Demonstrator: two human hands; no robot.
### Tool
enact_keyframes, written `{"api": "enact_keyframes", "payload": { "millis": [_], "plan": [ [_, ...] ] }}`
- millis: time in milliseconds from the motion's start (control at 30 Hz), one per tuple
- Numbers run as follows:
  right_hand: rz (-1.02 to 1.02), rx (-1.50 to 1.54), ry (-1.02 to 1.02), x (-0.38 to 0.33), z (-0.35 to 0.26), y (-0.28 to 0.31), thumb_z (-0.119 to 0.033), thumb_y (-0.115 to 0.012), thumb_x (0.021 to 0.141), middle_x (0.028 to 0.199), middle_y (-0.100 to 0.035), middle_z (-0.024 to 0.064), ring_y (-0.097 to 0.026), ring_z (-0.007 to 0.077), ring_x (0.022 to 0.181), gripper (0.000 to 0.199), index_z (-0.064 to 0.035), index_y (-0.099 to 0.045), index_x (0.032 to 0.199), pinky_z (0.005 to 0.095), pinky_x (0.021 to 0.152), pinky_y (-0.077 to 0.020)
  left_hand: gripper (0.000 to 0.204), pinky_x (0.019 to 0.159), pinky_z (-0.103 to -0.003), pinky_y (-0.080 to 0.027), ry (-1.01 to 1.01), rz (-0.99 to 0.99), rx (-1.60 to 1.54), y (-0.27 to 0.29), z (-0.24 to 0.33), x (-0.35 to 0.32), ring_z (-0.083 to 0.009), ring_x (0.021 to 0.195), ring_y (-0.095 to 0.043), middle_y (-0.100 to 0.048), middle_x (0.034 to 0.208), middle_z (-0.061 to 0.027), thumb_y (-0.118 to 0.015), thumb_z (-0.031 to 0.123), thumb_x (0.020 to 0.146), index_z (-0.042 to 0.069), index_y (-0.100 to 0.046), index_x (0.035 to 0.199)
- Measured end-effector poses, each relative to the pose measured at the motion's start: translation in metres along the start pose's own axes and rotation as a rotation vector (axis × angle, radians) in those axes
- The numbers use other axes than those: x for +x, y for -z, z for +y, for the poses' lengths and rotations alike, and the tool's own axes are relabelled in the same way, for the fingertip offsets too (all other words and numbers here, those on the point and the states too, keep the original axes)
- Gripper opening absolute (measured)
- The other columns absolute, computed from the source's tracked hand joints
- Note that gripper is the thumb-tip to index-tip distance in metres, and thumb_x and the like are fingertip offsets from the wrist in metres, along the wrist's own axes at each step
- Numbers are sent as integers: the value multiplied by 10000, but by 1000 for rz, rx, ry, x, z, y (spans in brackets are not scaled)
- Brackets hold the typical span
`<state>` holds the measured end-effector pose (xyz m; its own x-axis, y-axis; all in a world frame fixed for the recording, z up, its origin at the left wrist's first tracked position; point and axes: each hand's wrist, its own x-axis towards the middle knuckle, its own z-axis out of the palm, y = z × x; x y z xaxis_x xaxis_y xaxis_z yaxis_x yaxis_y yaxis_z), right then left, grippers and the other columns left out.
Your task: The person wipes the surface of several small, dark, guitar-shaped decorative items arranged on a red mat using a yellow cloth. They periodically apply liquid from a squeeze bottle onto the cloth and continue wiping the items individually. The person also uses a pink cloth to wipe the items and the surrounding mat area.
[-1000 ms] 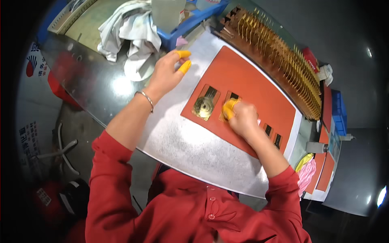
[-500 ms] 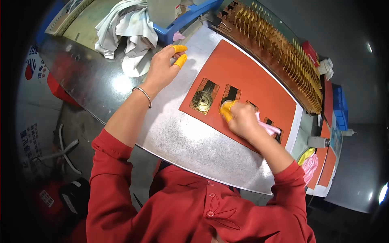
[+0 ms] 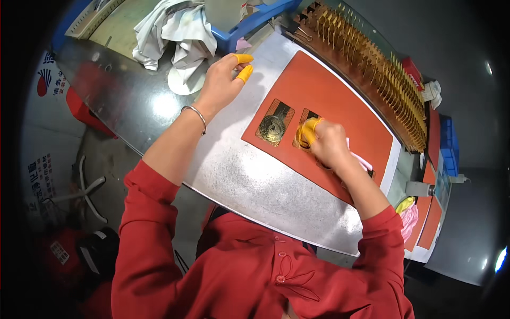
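My right hand (image 3: 330, 143), with yellow finger cots on its fingertips, is closed over a black and gold metal card (image 3: 307, 115), the fingertips pressed to its face. A pink cloth (image 3: 361, 161) sticks out from under this hand, bunched in the fingers. Left of it lies a similar card (image 3: 274, 123) with a round gold emblem, wholly in sight. More cards in the row are mostly covered by my right hand and forearm. My left hand (image 3: 222, 84), also with yellow cots on thumb and forefinger, hovers over the metal tabletop with the fingers apart, holding nothing.
The cards lie on an orange mat (image 3: 329, 90). Behind it stands a brown rack (image 3: 366, 69) of upright gold cards. White cloths (image 3: 186, 40) and a blue bin (image 3: 249, 24) are at the back left. A grey bottle (image 3: 419, 188) and a pink rag (image 3: 409, 219) lie at the right.
My right hand has slid slightly up and away from me over the card. My left hand stays raised in about the same place. The whole view has shifted a little.
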<state>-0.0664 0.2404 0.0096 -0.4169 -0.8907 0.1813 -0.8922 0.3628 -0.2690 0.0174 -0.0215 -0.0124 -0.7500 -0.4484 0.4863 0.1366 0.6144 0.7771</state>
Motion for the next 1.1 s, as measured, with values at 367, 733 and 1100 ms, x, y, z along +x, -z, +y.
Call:
{"api": "enact_keyframes", "payload": {
  "millis": [367, 733, 1100],
  "plan": [
    [-68, 27, 82, -24, -16, 3, -94, -629, 739, 626, -578, 123, -590, 282, 582, 54, -48, -630, 767, 365, 533, -478, 224, 796, -267, -454, 107, -68, -12, 3, 8, -1, -181, 875, -600, -619, 948, -97, -564, 48, 820, -4, -602, 1035],
    [14, 34, 41, -13, -8, 11, -73, -614, 698, 633, -568, 125, -580, 296, 577, 44, -46, -610, 732, 398, 521, -469, 223, 797, -261, -452, 95, -42, 3, 3, 10, 6, -176, 880, -603, -626, 951, -106, -561, 41, 819, -11, -603, 1031],
    [1, 52, 8, -5, 12, 13, -94, -648, 736, 620, -570, 124, -574, 285, 565, 61, -50, -613, 761, 370, 520, -467, 226, 798, -265, -448, 88, -72, -14, 1, 8, 5, -172, 869, -595, -628, 946, -97, -569, 29, 811, -18, -602, 1030]
  ]
}}
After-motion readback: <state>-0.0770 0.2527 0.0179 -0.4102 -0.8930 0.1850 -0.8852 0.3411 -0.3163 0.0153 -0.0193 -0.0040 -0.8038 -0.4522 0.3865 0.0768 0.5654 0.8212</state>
